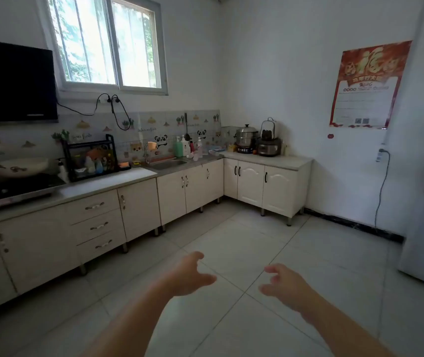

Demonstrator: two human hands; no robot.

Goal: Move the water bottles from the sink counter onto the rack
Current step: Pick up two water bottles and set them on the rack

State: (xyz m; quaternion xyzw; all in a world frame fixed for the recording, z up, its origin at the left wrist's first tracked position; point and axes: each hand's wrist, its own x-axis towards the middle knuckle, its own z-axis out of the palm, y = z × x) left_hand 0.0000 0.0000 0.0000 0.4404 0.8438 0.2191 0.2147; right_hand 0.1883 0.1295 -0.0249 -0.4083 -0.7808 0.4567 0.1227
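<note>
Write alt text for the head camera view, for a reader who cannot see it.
A person's empty left hand and right hand reach forward, open, over a tiled kitchen floor, well short of the counter. A black rack stands on it left of the sink, with bottles clustered right of the sink.

red wall poster [368, 83]: 福, 2026 | backsplash lettering [147, 129]: too blurred

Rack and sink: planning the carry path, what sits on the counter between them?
Head view: a small orange item and a yellow item sit between the rack and sink; both blurred.
</note>
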